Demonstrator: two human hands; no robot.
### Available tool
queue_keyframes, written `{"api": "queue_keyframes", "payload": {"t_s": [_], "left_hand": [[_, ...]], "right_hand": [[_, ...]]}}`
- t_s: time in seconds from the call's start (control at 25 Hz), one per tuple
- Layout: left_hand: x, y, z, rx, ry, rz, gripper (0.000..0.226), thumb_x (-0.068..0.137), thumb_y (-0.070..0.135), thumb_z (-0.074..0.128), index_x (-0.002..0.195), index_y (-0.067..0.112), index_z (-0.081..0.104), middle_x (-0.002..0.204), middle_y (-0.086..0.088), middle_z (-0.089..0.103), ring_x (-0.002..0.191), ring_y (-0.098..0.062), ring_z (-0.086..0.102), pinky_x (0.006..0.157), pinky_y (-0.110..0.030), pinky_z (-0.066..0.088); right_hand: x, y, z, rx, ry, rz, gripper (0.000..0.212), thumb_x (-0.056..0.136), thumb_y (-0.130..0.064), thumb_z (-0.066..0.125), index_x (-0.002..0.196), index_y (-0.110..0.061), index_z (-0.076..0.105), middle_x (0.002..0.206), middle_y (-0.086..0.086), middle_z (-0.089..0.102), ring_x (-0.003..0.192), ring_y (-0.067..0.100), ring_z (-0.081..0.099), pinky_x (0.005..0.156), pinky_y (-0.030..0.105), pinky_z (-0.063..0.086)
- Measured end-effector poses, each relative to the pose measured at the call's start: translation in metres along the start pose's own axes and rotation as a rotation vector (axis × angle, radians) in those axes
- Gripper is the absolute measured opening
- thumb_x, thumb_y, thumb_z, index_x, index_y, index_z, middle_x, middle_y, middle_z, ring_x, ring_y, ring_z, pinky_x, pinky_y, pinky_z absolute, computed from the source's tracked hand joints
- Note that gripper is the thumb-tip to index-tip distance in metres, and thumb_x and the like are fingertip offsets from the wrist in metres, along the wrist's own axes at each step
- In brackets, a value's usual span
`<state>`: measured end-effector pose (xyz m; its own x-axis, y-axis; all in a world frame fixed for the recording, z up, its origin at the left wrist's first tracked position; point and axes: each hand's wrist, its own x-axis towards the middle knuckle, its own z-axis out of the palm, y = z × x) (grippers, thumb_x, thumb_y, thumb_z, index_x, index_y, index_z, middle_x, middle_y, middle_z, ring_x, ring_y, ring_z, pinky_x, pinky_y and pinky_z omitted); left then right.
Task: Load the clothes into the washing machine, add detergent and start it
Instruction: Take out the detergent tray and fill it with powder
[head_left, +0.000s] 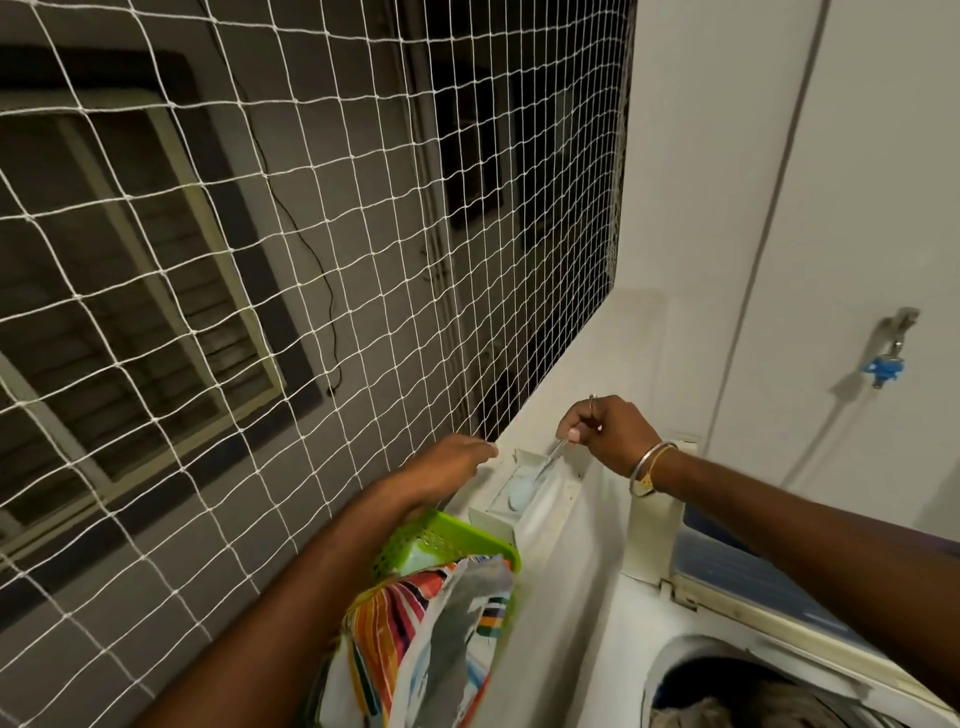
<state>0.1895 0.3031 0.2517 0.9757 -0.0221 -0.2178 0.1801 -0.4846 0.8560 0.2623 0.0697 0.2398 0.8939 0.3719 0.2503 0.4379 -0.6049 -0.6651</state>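
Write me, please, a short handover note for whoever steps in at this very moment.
Left hand grips a corner of the white box on the ledge. Right hand pinches a thin metal spoon dipped into it.
The box holds white powder, likely detergent. A green basket with a striped bag sits below it, left of the washing machine.
Done: lid up, clothes in the drum.
Left: add detergent, close the lid, start the machine.

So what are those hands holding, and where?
Right hand pinches a thin metal spoon by its handle's upper end; for the left hand it cannot be told.
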Motion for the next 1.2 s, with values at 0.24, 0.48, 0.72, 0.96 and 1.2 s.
{"api": "queue_keyframes", "payload": {"t_s": [0.24, 0.48, 0.72, 0.96, 1.2], "left_hand": [[-0.015, 0.008, 0.001, -0.02, -0.02, -0.022, 0.032, 0.1, 0.02, 0.054, 0.119, -0.005, 0.063, 0.073, -0.013, 0.061, 0.068, 0.004, 0.053, 0.046, -0.014, 0.033], [-0.028, 0.016, 0.002, -0.074, 0.019, -0.032, 0.034, 0.098, 0.018, 0.057, 0.122, -0.005, 0.062, 0.056, 0.012, 0.051, 0.047, 0.004, 0.045, 0.043, -0.011, 0.035], [-0.064, 0.019, -0.003, -0.241, -0.05, 0.063, 0.018, 0.082, 0.032, 0.061, 0.092, 0.019, 0.068, 0.098, -0.011, 0.045, 0.094, -0.022, 0.037, 0.065, -0.028, 0.031], [-0.091, 0.026, -0.003, -0.165, -0.013, 0.081, 0.026, 0.1, 0.013, 0.049, 0.083, 0.02, 0.067, 0.081, 0.006, 0.069, 0.072, -0.003, 0.065, 0.069, -0.017, 0.05], [-0.102, 0.042, -0.004, -0.14, 0.037, 0.082, 0.024, 0.1, 0.023, 0.053, 0.117, 0.012, 0.066, 0.104, 0.002, 0.065, 0.093, -0.008, 0.06, 0.071, -0.017, 0.043]], "right_hand": [[-0.003, 0.008, -0.012, 0.002, 0.159, -0.106, 0.033, 0.084, 0.007, 0.061, 0.075, -0.021, 0.074, 0.075, -0.007, 0.072, 0.076, 0.007, 0.063, 0.074, 0.023, 0.048], [-0.022, -0.006, -0.022, 0.121, 0.285, -0.075, 0.027, 0.085, 0.001, 0.065, 0.08, -0.024, 0.075, 0.079, -0.008, 0.073, 0.076, 0.002, 0.063, 0.072, 0.006, 0.042], [-0.079, -0.04, -0.048, 0.378, 0.264, -0.014, 0.017, 0.087, -0.002, 0.064, 0.087, -0.014, 0.076, 0.076, 0.008, 0.074, 0.081, 0.021, 0.069, 0.078, 0.026, 0.056], [-0.135, -0.081, -0.054, 0.535, 0.201, 0.01, 0.015, 0.087, 0.0, 0.064, 0.087, -0.01, 0.076, 0.076, 0.01, 0.074, 0.083, 0.023, 0.071, 0.082, 0.032, 0.055], [-0.162, -0.115, -0.017, 0.358, 0.137, -0.105, 0.016, 0.085, -0.006, 0.066, 0.085, -0.018, 0.076, 0.074, -0.004, 0.075, 0.075, 0.01, 0.071, 0.077, 0.026, 0.054]]}}
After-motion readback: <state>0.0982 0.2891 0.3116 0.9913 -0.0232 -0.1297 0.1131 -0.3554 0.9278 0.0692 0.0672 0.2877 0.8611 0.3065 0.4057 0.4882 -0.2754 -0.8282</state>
